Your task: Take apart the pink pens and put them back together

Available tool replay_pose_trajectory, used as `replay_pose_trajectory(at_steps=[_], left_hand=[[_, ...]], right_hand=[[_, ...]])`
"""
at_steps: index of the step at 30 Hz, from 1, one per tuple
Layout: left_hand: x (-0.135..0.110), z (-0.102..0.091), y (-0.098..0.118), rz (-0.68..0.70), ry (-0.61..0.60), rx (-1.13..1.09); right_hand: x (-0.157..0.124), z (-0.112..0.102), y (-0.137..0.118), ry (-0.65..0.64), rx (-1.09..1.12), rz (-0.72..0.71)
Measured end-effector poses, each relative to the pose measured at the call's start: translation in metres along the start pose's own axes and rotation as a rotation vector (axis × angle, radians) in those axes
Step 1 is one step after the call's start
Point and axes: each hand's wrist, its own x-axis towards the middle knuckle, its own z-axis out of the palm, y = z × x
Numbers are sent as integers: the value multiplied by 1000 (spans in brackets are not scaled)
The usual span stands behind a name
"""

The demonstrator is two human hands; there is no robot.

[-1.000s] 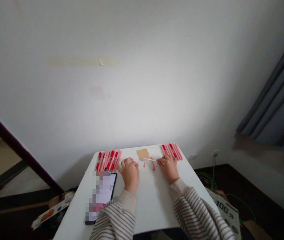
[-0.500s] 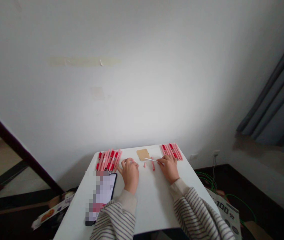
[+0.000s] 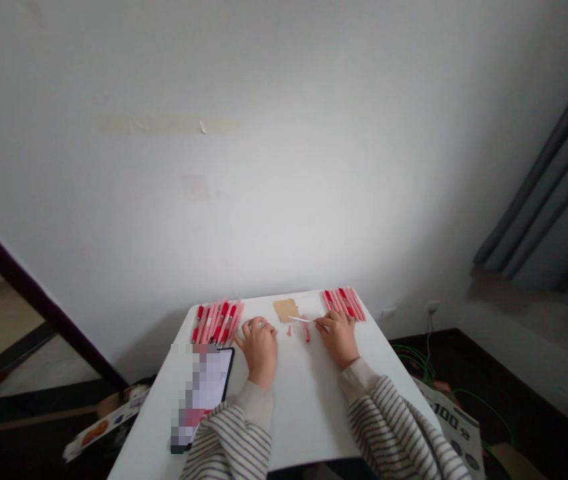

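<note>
My right hand [image 3: 339, 337] pinches a thin white pen refill [image 3: 301, 320], which points left over the table. Between the hands lie a pink and red pen barrel [image 3: 307, 329] and a small pink pen piece [image 3: 290, 331]. My left hand [image 3: 260, 347] rests on the table with its fingers curled together. Something small and pale shows at its fingertips, mostly hidden, and I cannot make out what it is. Behind the refill tip is a tan square pad [image 3: 285, 310].
Rows of pink and red pens [image 3: 217, 321] lie at the table's back left, with more pens [image 3: 344, 303] at the back right. A phone [image 3: 204, 393] lies beside my left forearm. The white table [image 3: 309, 427] stands against the wall [image 3: 284, 200]. Green cables [image 3: 417, 360] run on the floor.
</note>
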Motion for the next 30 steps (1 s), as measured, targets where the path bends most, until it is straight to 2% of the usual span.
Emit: replay_pose_trajectory(at_steps=[6,14,23,30], left_hand=[[0,-7,6,17,24,-91],[0,-12,14,81,-18,-215],[-1,-9,14,83,-23,-273],[0,-12,13,33,4,-268]], right_hand=[[0,-3,-3,17,3,-6],[-1,-2,-4,28,8,-60],[0,1,-3,34,1,-107],[0,3,1,49,-13,-72]])
